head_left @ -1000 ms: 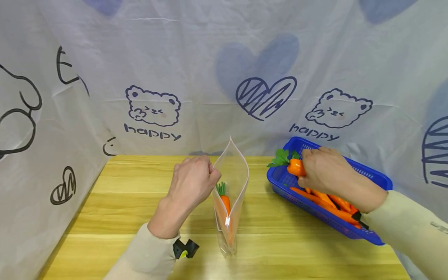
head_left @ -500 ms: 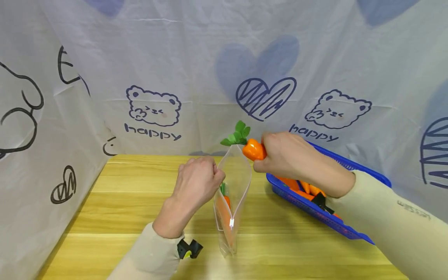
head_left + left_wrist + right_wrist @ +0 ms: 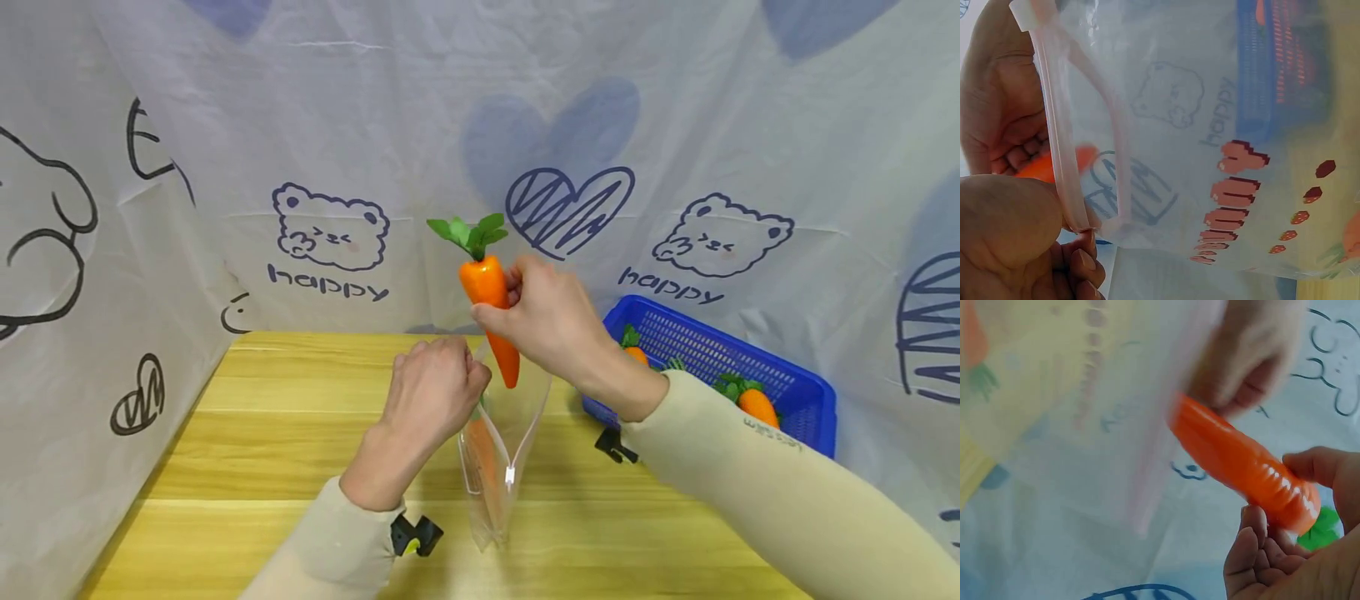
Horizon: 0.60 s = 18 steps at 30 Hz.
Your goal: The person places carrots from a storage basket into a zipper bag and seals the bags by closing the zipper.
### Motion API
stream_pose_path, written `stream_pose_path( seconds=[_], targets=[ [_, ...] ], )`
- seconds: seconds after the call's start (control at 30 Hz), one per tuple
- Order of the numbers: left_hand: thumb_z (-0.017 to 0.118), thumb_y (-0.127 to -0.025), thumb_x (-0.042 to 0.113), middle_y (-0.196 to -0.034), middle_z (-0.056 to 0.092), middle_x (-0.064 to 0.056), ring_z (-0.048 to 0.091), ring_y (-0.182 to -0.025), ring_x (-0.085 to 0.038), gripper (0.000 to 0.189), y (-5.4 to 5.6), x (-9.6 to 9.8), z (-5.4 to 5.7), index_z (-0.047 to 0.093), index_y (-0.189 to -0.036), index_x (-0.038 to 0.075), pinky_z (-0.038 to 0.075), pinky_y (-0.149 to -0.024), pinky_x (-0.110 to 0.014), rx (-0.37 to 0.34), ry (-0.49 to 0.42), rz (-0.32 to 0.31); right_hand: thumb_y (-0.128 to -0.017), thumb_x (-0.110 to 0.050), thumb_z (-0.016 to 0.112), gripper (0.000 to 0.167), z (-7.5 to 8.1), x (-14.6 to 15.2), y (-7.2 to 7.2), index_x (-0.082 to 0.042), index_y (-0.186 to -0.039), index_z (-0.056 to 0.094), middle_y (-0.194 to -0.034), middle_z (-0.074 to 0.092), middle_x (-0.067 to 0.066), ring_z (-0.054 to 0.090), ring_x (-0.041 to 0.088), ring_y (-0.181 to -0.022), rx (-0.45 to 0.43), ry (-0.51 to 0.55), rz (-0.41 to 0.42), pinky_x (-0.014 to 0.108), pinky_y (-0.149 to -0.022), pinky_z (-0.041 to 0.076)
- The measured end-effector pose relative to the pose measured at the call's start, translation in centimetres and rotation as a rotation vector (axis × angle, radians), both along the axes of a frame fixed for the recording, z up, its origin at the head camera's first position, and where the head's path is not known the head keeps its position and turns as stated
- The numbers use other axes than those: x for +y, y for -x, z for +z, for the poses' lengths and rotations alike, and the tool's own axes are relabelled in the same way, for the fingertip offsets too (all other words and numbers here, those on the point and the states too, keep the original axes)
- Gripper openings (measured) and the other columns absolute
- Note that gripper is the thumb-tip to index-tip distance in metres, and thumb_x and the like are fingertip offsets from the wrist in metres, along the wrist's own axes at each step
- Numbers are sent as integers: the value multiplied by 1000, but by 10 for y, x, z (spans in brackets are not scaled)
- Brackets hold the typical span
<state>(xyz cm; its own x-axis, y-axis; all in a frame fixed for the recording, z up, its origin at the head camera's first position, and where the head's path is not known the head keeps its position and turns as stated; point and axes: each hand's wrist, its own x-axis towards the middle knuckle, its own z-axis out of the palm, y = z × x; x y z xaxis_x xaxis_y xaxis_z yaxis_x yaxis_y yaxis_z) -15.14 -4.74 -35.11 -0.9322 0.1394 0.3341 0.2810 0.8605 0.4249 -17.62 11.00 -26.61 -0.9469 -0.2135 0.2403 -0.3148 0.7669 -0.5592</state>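
Observation:
My right hand (image 3: 543,312) pinches an orange carrot (image 3: 489,283) with green leaves, leaves up and tip down, over the mouth of a clear zip bag (image 3: 528,408). In the right wrist view the carrot (image 3: 1241,465) lies between thumb and fingers, its tip at the bag's edge. My left hand (image 3: 435,379) grips the bag's far rim and keeps it upright with the mouth apart. The left wrist view has that hand (image 3: 1010,231) pinching the zip strip (image 3: 1063,137), with red lettering printed on the bag. Another carrot (image 3: 483,467) shows through the plastic inside the bag.
On the right of the wooden table (image 3: 300,417) stands a blue plastic basket (image 3: 813,417) holding several carrots, partly covered by my right forearm. A white printed cloth (image 3: 427,125) hangs behind the table and along its left side.
My right hand has taken the carrot out of the blue basket, carried it left and turned it upright above the bag. The left hand and the bag rim have shifted slightly right.

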Motion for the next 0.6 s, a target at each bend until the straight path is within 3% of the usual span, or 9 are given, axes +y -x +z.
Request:
stream_pose_path(
  seconds=[0.13,0.37,0.47,0.6],
  targets=[
    [56,-90,16,-61,37,0,46,-60,-26,28,0,0,-1,44,-65,14,32,-58,-36,-6,-6,29,-91,-30,80,52,-19,4,-3,-3,-124,50,-85,71,12,64,23,-58,81,-65,-22,33,-53,52],
    [54,-93,18,-65,46,-2,48,-64,-27,25,0,1,-1,49,-70,14,36,-61,-38,-34,-31,66,-88,-34,82,61,-40,8,-14,4,-119,46,-58,53,4,49,21,-40,300,-416,6,36,-38,44],
    [54,-94,18,-66,46,-2,47,-64,-27,24,-1,2,-2,49,-71,14,35,-61,-37,-42,-51,67,-86,-36,83,63,-44,5,-14,6,-116,47,-54,45,0,46,19,-39,282,-544,33,36,-37,41],
    [53,-95,17,-67,47,-3,47,-65,-27,23,-3,1,-3,49,-72,14,36,-61,-38,-43,-64,63,-85,-35,82,54,-49,-1,-10,1,-110,50,-55,44,-2,50,20,-43,162,-674,38,38,-40,43]
  ],
)
